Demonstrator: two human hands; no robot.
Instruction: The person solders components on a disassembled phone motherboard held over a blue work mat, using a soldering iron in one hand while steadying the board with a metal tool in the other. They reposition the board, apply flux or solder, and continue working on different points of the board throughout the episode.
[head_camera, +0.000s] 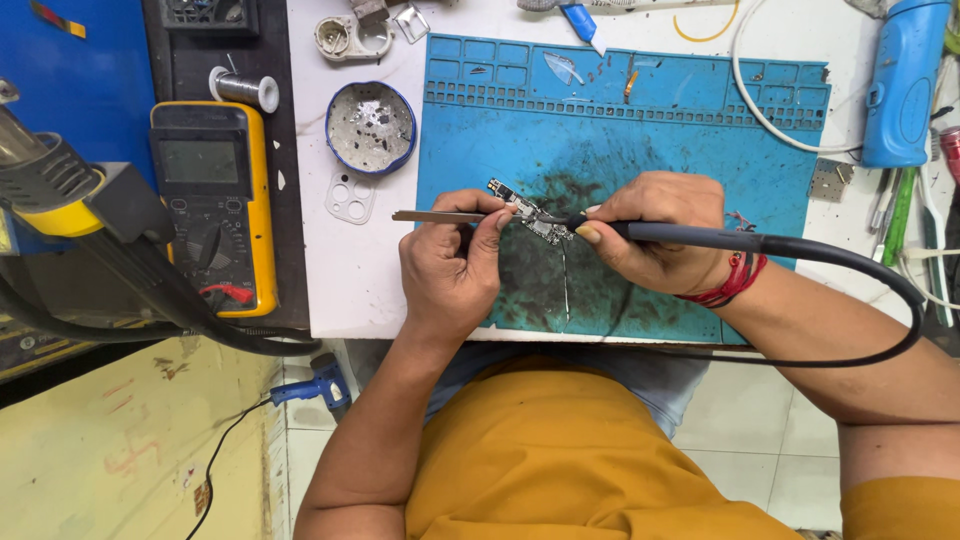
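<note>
The circuit board (528, 212) is small and lies tilted on the blue mat (700, 170), near the mat's middle, over a dark, scorched patch. The tip of the soldering iron (690, 236) meets the board at its right end, beside a cluster of metal shields. The right hand (655, 230) is closed around the iron's black handle like a pen, thumb on top, with a red thread at the wrist; the cable runs off to the right and loops back under the forearm. The left hand (450, 265) is closed on tweezers (440, 215), pinched between thumb and forefinger, with the points reaching toward the board's left half. Whether the points actually clamp the board or only press it cannot be told.

To do this well, in my judgement, both wrists should rest on the mat so the tip does not wander, the tweezers should pin the board flat, and the iron should touch only the one joint and only briefly, since the parts sit close together. The cable should hang slack so that it does not tug the handle.

On the white bench (340, 280) to the left are a round tin (371, 127) of solder dross, a yellow multimeter (212, 205) and a solder spool (243, 88).
</note>
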